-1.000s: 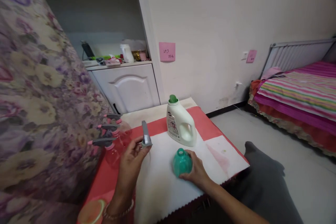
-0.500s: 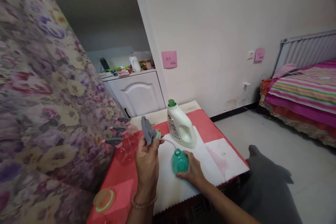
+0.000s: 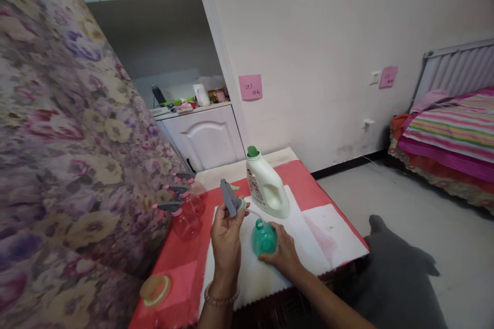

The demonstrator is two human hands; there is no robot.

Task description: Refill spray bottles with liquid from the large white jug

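My left hand [image 3: 227,229] is closed on a grey spray head [image 3: 230,198] with a pale green collar, held up left of the green bottle. A thin clear tube runs from the collar down toward the bottle's mouth. The fingers of my right hand [image 3: 284,252] wrap round the right side of the small green bottle [image 3: 264,239], which stands over the white cloth [image 3: 266,280]. Just behind it is a large pale detergent bottle [image 3: 267,187] with a green spout.
Red spray bottles [image 3: 187,222] with grey heads stand at the table's left. A round lidded container [image 3: 155,290] is at the near left corner. Floral curtain [image 3: 77,164] hangs along the left side. A stained white sheet [image 3: 335,236] lies at the right.
My left hand has moved right with the spray head, closer to the green bottle. My right hand still holds the bottle in nearly the same place. The view has shifted slightly.
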